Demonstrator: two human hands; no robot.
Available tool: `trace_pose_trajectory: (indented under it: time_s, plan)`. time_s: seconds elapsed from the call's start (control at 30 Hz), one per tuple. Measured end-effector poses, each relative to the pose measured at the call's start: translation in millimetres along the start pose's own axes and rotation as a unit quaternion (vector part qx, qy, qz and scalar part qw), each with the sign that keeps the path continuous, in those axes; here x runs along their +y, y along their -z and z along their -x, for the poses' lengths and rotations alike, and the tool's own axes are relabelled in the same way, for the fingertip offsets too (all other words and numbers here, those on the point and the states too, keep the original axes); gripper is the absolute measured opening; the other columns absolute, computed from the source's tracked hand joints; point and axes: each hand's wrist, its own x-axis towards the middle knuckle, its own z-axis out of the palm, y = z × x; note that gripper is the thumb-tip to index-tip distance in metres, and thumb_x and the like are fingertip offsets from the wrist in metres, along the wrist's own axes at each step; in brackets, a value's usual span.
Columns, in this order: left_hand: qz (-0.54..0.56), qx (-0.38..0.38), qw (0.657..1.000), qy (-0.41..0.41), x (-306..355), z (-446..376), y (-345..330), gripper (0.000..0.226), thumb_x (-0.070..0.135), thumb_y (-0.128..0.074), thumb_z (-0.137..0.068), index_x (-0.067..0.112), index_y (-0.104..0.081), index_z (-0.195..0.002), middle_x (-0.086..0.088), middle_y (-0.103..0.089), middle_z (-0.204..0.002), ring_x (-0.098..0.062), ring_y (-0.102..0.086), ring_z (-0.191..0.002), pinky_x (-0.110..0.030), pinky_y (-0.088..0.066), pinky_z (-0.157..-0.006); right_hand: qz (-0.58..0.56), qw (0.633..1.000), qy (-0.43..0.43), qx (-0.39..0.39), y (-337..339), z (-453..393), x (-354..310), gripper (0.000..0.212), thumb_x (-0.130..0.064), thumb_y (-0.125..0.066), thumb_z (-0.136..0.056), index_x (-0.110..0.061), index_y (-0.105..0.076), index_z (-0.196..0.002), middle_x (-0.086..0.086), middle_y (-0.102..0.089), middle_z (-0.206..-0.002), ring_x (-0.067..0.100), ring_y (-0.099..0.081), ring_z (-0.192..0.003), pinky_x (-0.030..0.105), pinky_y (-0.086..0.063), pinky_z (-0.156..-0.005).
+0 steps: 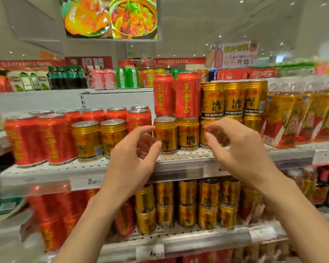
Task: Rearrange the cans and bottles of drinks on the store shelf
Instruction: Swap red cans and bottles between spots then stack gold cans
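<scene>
In front of the shelf [179, 162], both hands hover empty. Left hand [130, 158] and right hand [241, 149], fingers loosely curled, flank a gold can [188, 134].

The gold cans [188, 134] read "RedBull 红牛". The tall red cans [187, 95] carry "王老吉". A red banner [179, 61] says "DELICATESSEN". The shelf-edge tags show "2" [90, 181] and "4" [151, 253].

L hand [133, 154] + R hand [241, 149] raised, fingers curled, grips empty.
</scene>
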Motion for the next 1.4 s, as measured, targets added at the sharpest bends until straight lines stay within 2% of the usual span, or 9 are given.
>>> trace_pose_trajectory:
  time_s: [0.1, 0.27, 0.4, 0.57, 0.73, 0.83, 0.97, 1.2, 1.4]
  plan:
    - [-0.032, -0.012, 0.999, -0.025, 0, -24, 11, 0.028, 0.028, -0.07, -0.092, 0.028, -0.065, -0.119, 0.017, -0.069, -0.087, -0.004, -0.066, -0.075, -0.017, -0.053, -0.066, 0.063, 0.997, 0.044, 0.018, 2, -36, -9, 0.017, -0.024, -0.063, -0.095, -0.014, -0.069, -0.108, -0.001, -0.068, -0.099, 0.017, -0.065, -0.078, 0.039, -0.058, -0.064]
    - [-0.03, -0.05, 0.998, -0.026, 9, -61, 12, 0.031, 0.035, -0.068, -0.094, 0.025, -0.064, -0.123, 0.018, -0.066, -0.093, -0.004, -0.064, -0.078, -0.022, -0.056, -0.071, 0.131, 0.988, 0.066, 0.036, 10, -93, -4, 0.02, -0.028, -0.06, -0.097, -0.014, -0.068, -0.11, 0.0, -0.063, -0.105, 0.01, -0.052, -0.08, 0.029, -0.045, -0.065]
    - [-0.059, -0.067, 0.995, -0.043, 18, -85, 5, 0.034, 0.036, -0.068, -0.094, 0.023, -0.063, -0.125, 0.018, -0.065, -0.093, -0.002, -0.062, -0.073, -0.016, -0.049, -0.066, 0.134, 0.99, 0.045, 0.032, 16, -124, 7, 0.029, -0.036, -0.056, -0.098, -0.015, -0.065, -0.116, 0.001, -0.061, -0.113, 0.016, -0.056, -0.101, 0.034, -0.05, -0.082]
    - [-0.076, -0.101, 0.991, -0.039, 28, -105, -12, 0.047, 0.046, -0.068, -0.091, 0.024, -0.059, -0.131, 0.009, -0.07, -0.11, -0.004, -0.063, -0.077, -0.034, -0.059, -0.079, 0.059, 0.995, -0.02, -0.082, 8, -146, 12, 0.048, -0.053, -0.052, -0.098, -0.02, -0.059, -0.133, -0.001, -0.062, -0.13, 0.016, -0.053, -0.123, 0.042, -0.046, -0.104]
    - [-0.108, -0.131, 0.985, -0.009, 34, -118, -28, 0.067, 0.057, -0.067, -0.088, 0.023, -0.049, -0.143, 0.006, -0.067, -0.126, -0.011, -0.066, -0.102, -0.028, -0.051, -0.083, -0.035, 0.979, -0.099, -0.172, 6, -157, 18, 0.059, -0.064, -0.058, -0.09, -0.027, -0.053, -0.136, -0.007, -0.06, -0.121, 0.014, -0.06, -0.111, 0.022, -0.049, -0.075]
    - [-0.071, -0.148, 0.986, 0.02, 34, -123, -31, 0.064, 0.055, -0.069, -0.088, 0.024, -0.051, -0.141, 0.004, -0.068, -0.126, -0.013, -0.07, -0.099, -0.038, -0.06, -0.087, -0.064, 0.977, -0.104, -0.173, 7, -162, 23, 0.056, -0.064, -0.064, -0.086, -0.029, -0.058, -0.129, -0.007, -0.063, -0.116, 0.011, -0.063, -0.102, 0.022, -0.05, -0.07]
    - [-0.033, -0.145, 0.988, 0.041, 31, -125, -32, 0.062, 0.053, -0.072, -0.087, 0.026, -0.051, -0.139, 0.006, -0.069, -0.121, -0.012, -0.072, -0.096, -0.041, -0.062, -0.084, -0.123, 0.973, -0.118, -0.153, 8, -160, 28, 0.053, -0.064, -0.07, -0.082, -0.031, -0.062, -0.123, -0.009, -0.064, -0.113, 0.007, -0.062, -0.102, 0.026, -0.054, -0.075]
    - [0.072, -0.127, 0.988, 0.054, 37, -125, -31, 0.052, 0.047, -0.075, -0.086, 0.028, -0.056, -0.13, 0.01, -0.069, -0.111, -0.007, -0.07, -0.094, -0.027, -0.062, -0.067, -0.165, 0.976, -0.099, -0.098, 23, -159, 21, 0.046, -0.055, -0.076, -0.081, -0.027, -0.065, -0.116, -0.014, -0.066, -0.106, 0.0, -0.062, -0.098, 0.013, -0.046, -0.068]
    - [0.116, -0.132, 0.983, 0.043, 41, -128, -13, 0.052, 0.046, -0.077, -0.084, 0.033, -0.054, -0.129, 0.011, -0.067, -0.113, -0.001, -0.069, -0.094, -0.022, -0.057, -0.071, -0.213, 0.969, -0.089, -0.09, 30, -162, 5, 0.045, -0.055, -0.076, -0.08, -0.025, -0.068, -0.112, -0.011, -0.071, -0.104, 0.001, -0.067, -0.095, 0.018, -0.052, -0.076]
